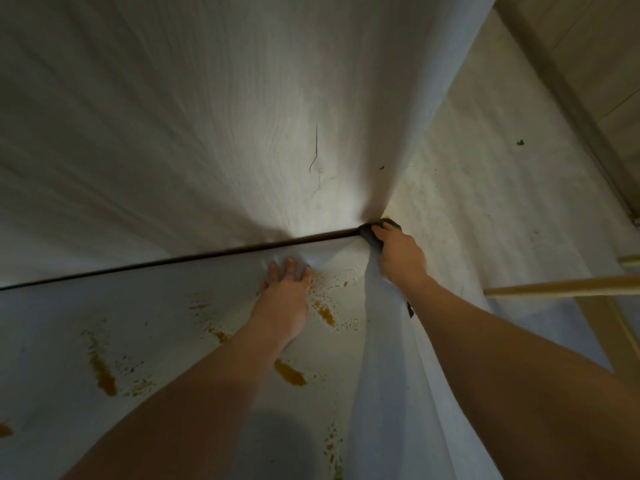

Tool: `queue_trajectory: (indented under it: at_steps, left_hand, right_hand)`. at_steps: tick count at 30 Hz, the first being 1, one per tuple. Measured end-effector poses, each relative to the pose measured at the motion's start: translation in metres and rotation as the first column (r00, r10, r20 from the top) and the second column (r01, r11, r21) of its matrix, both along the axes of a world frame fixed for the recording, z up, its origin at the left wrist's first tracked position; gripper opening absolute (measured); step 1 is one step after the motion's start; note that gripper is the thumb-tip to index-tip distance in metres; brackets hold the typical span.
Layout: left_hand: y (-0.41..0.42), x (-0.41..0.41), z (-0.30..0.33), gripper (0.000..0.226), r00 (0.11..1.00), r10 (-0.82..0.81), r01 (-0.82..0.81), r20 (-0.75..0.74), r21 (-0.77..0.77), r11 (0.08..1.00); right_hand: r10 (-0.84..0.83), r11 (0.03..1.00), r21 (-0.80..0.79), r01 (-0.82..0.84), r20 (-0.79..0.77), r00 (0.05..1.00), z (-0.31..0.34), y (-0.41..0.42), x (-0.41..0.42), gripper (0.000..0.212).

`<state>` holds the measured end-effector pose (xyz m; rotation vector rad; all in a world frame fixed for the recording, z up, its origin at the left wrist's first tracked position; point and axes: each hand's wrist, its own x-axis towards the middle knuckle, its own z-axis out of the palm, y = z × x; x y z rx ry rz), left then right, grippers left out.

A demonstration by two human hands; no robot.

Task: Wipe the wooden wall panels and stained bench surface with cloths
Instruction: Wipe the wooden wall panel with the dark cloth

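A pale wooden bench surface fills the lower half, marked with several orange-brown stains. Pale wooden wall panels rise behind it, meeting the bench along a dark seam. My left hand rests flat on the bench near the seam, fingers spread, holding nothing. At the corner where the seam meets the side panel, my right hand presses a dark cloth. Most of the cloth is hidden under the hand.
A light wooden rail juts in from the right edge. Another wooden beam runs diagonally across the upper right. A thin dark crack marks the back panel. My head's shadow falls on the bench near the bottom.
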<state>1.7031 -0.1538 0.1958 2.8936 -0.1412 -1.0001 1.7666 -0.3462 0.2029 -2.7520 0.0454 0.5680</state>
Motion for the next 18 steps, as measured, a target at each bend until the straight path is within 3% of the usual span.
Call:
queue_trajectory:
  at_steps: [4,9,13,18]
  left_hand:
    - [0.0,0.0,0.001,0.061,1.0,0.002,-0.003,-0.019,-0.018,1.0]
    - [0.002,0.008,0.006,0.062,0.999,-0.017,0.016,-0.045,-0.018,1.0]
    - [0.008,0.005,0.017,0.067,0.999,0.01,-0.015,-0.042,-0.102,0.995]
    - [0.017,-0.013,0.03,0.046,0.99,0.127,-0.11,0.059,-0.238,0.965]
  right_hand:
    - [0.083,0.996,-0.032,-0.084,-0.043,0.996,0.013,-0.007,-0.018,0.063]
    - [0.064,0.996,-0.048,-0.071,-0.137,0.989,0.025,-0.006,-0.031,0.06]
    - [0.073,0.994,-0.067,-0.086,-0.184,0.98,0.035,-0.009,-0.049,0.058]
    - [0.019,0.996,-0.082,-0.033,-0.172,0.985,0.05,-0.017,-0.074,0.048]
